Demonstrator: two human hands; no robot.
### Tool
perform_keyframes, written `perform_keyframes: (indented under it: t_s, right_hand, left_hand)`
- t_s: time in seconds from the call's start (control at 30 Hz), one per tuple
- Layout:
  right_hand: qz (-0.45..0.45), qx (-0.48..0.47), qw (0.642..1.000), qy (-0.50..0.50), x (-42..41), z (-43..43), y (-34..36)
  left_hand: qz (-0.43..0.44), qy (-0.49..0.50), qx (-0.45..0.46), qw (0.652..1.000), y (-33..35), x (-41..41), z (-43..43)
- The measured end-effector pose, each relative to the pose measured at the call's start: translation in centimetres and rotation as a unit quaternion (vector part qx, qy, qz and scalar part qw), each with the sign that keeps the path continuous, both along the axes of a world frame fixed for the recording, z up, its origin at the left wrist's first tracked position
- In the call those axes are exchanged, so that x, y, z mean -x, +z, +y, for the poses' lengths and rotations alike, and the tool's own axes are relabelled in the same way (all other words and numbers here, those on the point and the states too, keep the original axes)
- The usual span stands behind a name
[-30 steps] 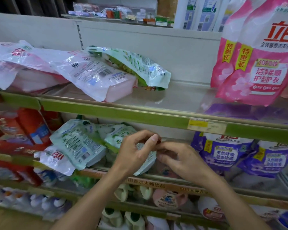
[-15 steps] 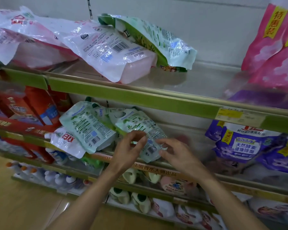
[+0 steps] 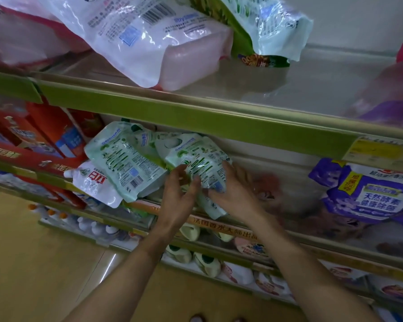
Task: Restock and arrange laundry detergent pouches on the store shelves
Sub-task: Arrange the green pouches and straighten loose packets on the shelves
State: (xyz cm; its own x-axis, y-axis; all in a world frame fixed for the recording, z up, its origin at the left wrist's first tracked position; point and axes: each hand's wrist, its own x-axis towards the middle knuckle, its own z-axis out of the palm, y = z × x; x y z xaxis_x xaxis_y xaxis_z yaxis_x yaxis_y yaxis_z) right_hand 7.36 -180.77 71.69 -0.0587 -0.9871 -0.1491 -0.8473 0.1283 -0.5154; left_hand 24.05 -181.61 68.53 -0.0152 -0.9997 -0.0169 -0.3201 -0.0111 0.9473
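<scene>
The left hand [image 3: 179, 194] and the right hand [image 3: 234, 194] are close together, both holding one green-and-white pouch [image 3: 196, 159]. The left pinches the pouch's lower left edge between curled finger and thumb. The right wraps its fingers round the right edge, thumb at the bottom corner. The pouch stands tilted on the middle shelf [image 3: 219, 225], its cap end up and back under the green strip of the upper shelf [image 3: 196, 117]. Just left of it a second green-and-white pouch [image 3: 123, 163] leans the same way, barcode side out, lying over a white pouch with red characters [image 3: 93, 182] whose lower corner hangs past the shelf edge. Further left are red boxes [image 3: 44, 135]. To the right, well apart from the hands, are purple pouches [image 3: 370, 196], below a yellow price label [image 3: 379, 149]. On the upper shelf a large pink-and-white pouch [image 3: 149, 38] lies flat, with a green pouch [image 3: 270, 26] beside it. Pale bottles [image 3: 191, 231] stand on the shelf below the hands.
</scene>
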Motion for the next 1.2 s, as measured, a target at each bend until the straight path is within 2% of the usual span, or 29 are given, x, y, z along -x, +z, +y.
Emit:
perform_keyframes:
  t_s: [0.1,0.37,0.53,0.73,0.9,1.0,1.2]
  right_hand:
    - [0.038,-0.058,0.997,-0.017,-1.4,-2.0,-1.3]
    - [0.098,-0.074,0.989,-0.085,-3.7,-4.8,-1.7]
    - [0.099,-0.006,0.992,-0.076,-2.5,-4.1,-2.5]
    - [0.041,0.058,0.994,-0.088,-1.3,-3.1,-2.3]
    - [-0.137,0.063,0.977,-0.154,0.3,-1.9,-2.0]
    - [-0.279,0.051,0.937,-0.204,1.9,-1.4,-1.9]
    - [-0.445,0.046,0.867,-0.221,5.1,0.6,-1.6]
  left_hand:
    - [0.011,0.01,-0.004,1.0,-0.3,0.2,0.0]
    - [0.049,0.049,-0.018,0.997,-0.4,0.1,-0.3]
    - [0.071,0.05,-0.042,0.995,-0.8,0.6,-0.1]
    - [0.076,0.026,-0.07,0.994,-0.5,1.1,0.4]
    - [0.078,-0.019,-0.078,0.994,-0.2,1.1,0.0]
    - [0.076,-0.043,-0.07,0.994,0.5,1.5,0.0]
    - [0.049,-0.11,-0.066,0.991,1.0,2.0,-0.9]
